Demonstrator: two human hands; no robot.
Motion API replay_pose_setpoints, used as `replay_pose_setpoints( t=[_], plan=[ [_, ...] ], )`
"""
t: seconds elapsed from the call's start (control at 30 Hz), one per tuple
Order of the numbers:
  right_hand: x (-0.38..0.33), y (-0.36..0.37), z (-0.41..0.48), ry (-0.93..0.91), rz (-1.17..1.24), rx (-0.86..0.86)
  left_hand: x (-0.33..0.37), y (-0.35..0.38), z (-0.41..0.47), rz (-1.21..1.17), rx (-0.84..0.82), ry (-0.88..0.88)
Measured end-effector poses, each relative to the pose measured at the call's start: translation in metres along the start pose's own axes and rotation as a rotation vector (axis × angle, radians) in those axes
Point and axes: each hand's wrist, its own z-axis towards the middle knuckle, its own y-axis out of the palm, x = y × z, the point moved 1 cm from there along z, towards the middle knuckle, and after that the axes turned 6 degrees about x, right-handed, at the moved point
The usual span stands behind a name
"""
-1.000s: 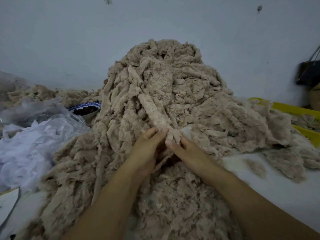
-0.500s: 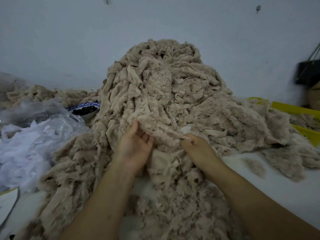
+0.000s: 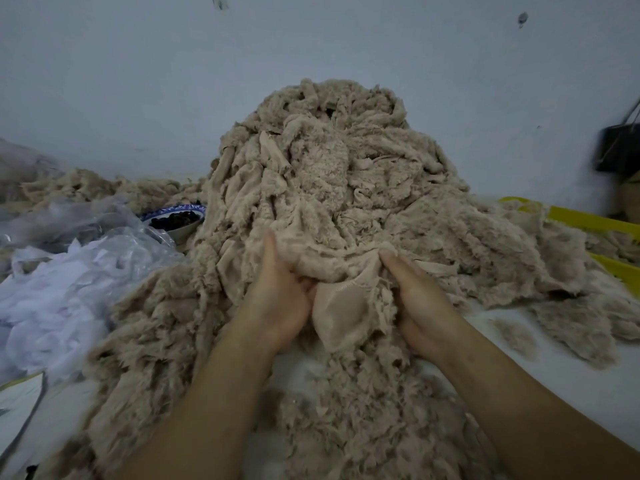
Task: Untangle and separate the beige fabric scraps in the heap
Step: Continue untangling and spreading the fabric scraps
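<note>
A tall heap of beige fabric scraps (image 3: 332, 161) fills the middle of the view and spreads down over the white table (image 3: 571, 386). At the foot of the heap my left hand (image 3: 277, 296) and my right hand (image 3: 419, 299) both reach under a thick fold of scraps (image 3: 322, 258), palms turned up, fingers curled into it. Between them hangs a smooth beige piece (image 3: 341, 317), its fluffy edge against my right palm. My fingertips are buried in the cloth.
White and clear plastic wrapping (image 3: 59, 289) lies at the left. A blue-and-white bowl (image 3: 175, 216) with dark contents stands behind it. A yellow crate (image 3: 595, 223) holds more scraps at the right. A dark bag (image 3: 620, 147) hangs on the wall.
My hands first pinched one strip together at the centre. They have moved apart and turned palm-up under a bigger fold, and a smooth beige piece now hangs between them.
</note>
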Motion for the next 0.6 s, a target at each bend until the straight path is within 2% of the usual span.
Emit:
replay_pose_setpoints(
  t=[0.07,0.1,0.2,0.33,0.4,0.5,0.6],
  plan=[
    [0.0,0.002,-0.002,-0.078,-0.086,-0.019,-0.012,0.011,-0.006,0.32,-0.139,0.016],
    [0.001,0.003,-0.004,-0.137,-0.17,-0.027,-0.018,0.014,-0.007,0.453,-0.159,0.046],
    [0.003,0.008,-0.01,-0.297,-0.405,-0.015,-0.025,0.014,-0.007,0.729,-0.012,0.157],
    [0.0,0.009,-0.011,-0.311,-0.408,-0.014,-0.019,0.014,-0.009,0.528,-0.027,0.2],
    [-0.001,0.009,-0.011,-0.29,-0.404,-0.095,-0.018,0.016,-0.011,0.417,-0.025,0.182],
    [0.002,0.01,-0.009,-0.294,-0.522,-0.158,-0.017,0.018,-0.01,0.214,0.087,0.163],
    [0.002,0.012,-0.009,-0.354,-0.664,-0.113,-0.008,0.014,-0.005,-0.002,0.174,0.144]
  ],
)
